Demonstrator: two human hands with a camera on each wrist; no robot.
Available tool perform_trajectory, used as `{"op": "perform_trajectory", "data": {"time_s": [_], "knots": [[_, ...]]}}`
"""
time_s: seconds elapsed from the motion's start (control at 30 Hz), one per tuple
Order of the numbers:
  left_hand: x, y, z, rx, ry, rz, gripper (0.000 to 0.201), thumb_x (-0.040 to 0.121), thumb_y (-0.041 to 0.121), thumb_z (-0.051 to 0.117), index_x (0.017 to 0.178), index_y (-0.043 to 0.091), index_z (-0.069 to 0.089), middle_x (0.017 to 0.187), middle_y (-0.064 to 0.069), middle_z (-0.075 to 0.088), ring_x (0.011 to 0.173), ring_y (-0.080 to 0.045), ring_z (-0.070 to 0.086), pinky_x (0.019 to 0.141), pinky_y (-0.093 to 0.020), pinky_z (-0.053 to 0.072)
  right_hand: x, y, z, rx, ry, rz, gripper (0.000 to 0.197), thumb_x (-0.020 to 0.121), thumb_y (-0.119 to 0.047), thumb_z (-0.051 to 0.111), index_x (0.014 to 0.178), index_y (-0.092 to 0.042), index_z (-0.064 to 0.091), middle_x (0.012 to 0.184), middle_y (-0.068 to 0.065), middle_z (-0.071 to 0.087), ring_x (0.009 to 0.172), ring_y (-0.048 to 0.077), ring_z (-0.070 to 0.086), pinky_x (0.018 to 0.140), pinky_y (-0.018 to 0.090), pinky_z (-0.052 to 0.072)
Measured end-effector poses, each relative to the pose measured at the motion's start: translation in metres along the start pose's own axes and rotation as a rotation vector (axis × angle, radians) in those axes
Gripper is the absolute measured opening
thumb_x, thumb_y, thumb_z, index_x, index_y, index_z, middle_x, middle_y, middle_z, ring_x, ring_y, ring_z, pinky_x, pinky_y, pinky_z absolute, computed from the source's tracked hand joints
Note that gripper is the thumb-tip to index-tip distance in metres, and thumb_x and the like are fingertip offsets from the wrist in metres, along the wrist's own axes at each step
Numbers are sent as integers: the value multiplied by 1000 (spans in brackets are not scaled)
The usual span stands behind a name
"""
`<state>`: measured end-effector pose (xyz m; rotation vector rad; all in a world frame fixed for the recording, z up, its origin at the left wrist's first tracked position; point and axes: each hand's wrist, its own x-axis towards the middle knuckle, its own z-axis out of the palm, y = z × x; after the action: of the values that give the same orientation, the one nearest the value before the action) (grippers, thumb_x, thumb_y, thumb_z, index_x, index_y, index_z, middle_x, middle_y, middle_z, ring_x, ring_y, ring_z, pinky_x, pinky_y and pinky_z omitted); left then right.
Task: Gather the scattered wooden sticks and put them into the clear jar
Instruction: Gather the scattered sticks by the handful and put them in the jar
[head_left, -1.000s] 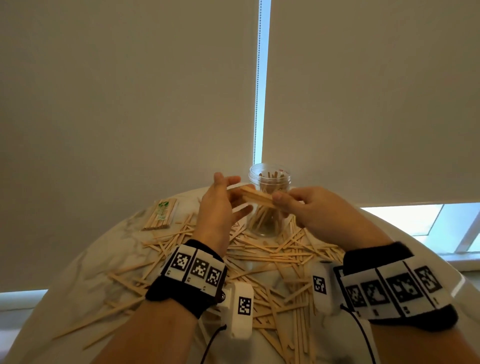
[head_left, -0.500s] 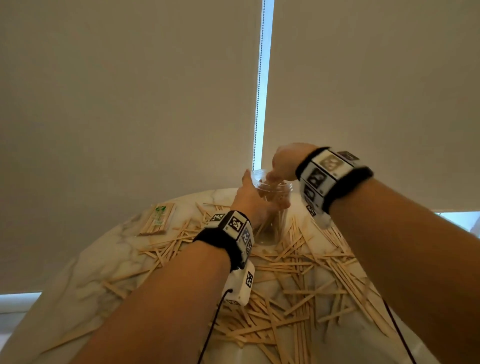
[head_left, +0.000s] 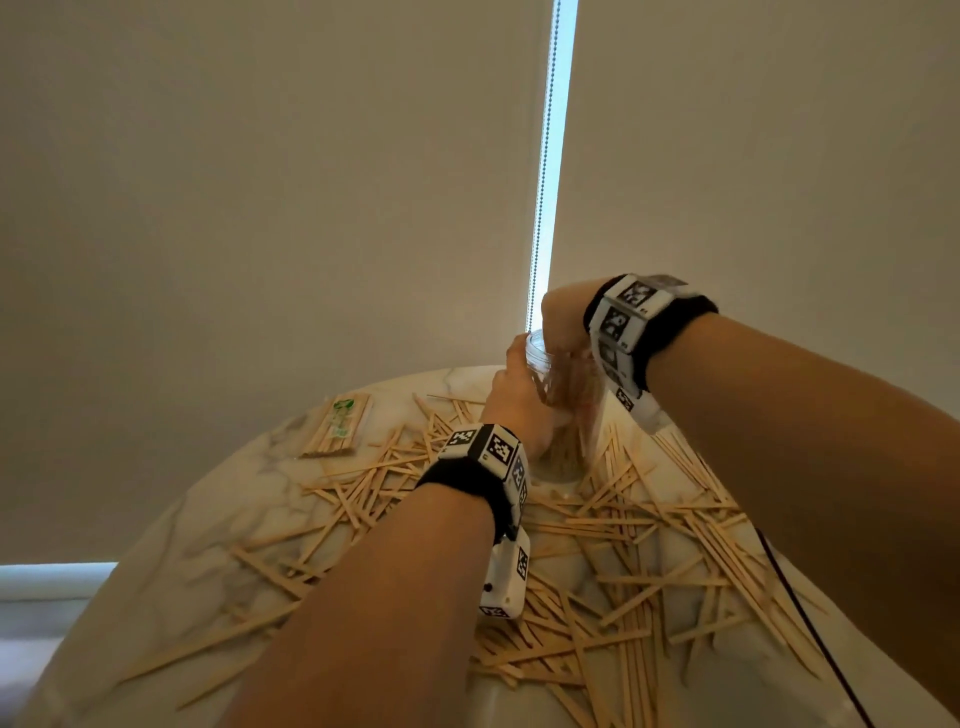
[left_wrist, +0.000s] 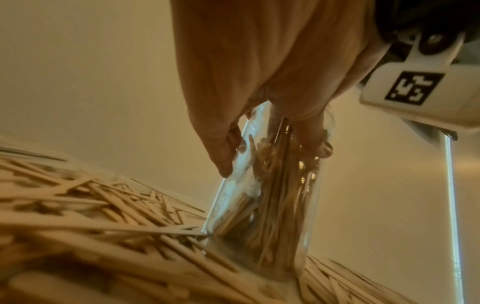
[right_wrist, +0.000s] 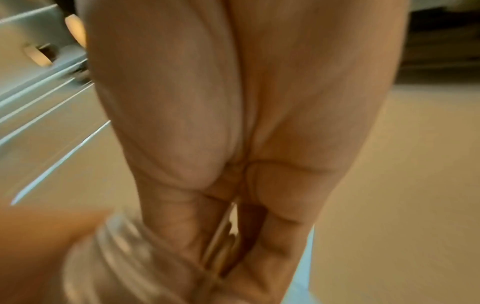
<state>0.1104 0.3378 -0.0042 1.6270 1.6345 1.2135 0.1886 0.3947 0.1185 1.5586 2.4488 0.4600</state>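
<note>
The clear jar stands upright at the far side of the round marble table, with several wooden sticks standing inside it. My left hand grips the jar's side, thumb on one wall and fingers round the other. Directly above the jar's mouth, my right hand points its fingers down into it. In the right wrist view it pinches a few sticks between thumb and fingers at the threaded rim. Many more scattered sticks cover the table around the jar.
A wrapped packet of sticks lies at the table's far left. Pale roller blinds hang close behind the jar, with a bead cord in the gap between them. Loose sticks are piled right against the jar's base.
A second ago both hands held a bundle of sticks in front of the jar. The left hand has since gripped the jar, and the right hand has carried the sticks over its mouth and downward.
</note>
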Motion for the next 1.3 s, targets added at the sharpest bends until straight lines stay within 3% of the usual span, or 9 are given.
{"op": "perform_trajectory", "data": {"time_s": [0.17,0.33,0.5,0.6,0.73,0.87,0.97,1.1,1.3], "knots": [[-3,0,1,-35,34,0,111,66,37,89,149,42,17,130,-2,56,116,-24,60,95,-43,55,-12,3,-4,166,-98,-7,37,94,-36,63,119,-10,69,117,6,69,94,20,60,90,31,50],[-10,7,0,-25,57,30,103,76,24,87,153,30,19,124,6,59,116,-21,60,83,-23,46,-41,26,-4,528,98,-13,13,92,-23,67,101,-20,77,91,-7,74,80,9,70,70,23,53],[-30,18,-13,69,-74,-102,128,78,39,84,159,24,-13,147,-11,51,129,-28,55,98,-33,45,-84,34,-12,685,344,21,14,94,-22,64,97,-15,76,79,-10,64,76,9,60,61,21,42],[-55,16,-29,184,-112,-119,112,76,52,81,160,18,14,145,-10,53,127,-27,55,103,-37,46,-121,26,-8,736,383,18,14,95,-26,63,93,-17,74,81,-7,66,77,9,61,57,17,39],[-91,7,-62,478,-126,-126,60,80,53,77,125,17,61,119,-2,68,109,-20,63,95,-37,51,-167,-3,20,712,178,-5,25,97,-30,58,80,-16,70,81,2,69,73,13,62,65,25,52],[-127,5,-114,681,-154,-138,31,85,44,76,100,17,73,102,0,72,98,-18,65,78,-27,47,-207,-40,54,490,-207,32,41,98,-48,53,67,-21,52,74,1,66,68,17,64,67,27,55],[-161,3,-152,827,-256,-194,34,84,45,77,102,17,73,102,-1,71,94,-18,64,75,-26,45,-243,-55,63,354,-388,51,67,95,-71,36,70,-12,58,70,1,66,62,14,59,76,29,53],[-205,-12,-170,971,-367,-259,58,73,65,75,111,23,65,109,2,66,99,-18,62,83,-30,51,-260,-61,76,145,-435,22,72,81,-83,43,75,-13,58,95,4,68,87,20,60,86,33,52],[-230,-34,-151,1011,-336,-168,67,73,64,76,121,22,55,117,-3,63,101,-22,58,81,-32,48,-262,-59,77,420,-423,105,38,85,-48,72,93,-11,70,96,2,73,89,21,67,83,31,55]]}}
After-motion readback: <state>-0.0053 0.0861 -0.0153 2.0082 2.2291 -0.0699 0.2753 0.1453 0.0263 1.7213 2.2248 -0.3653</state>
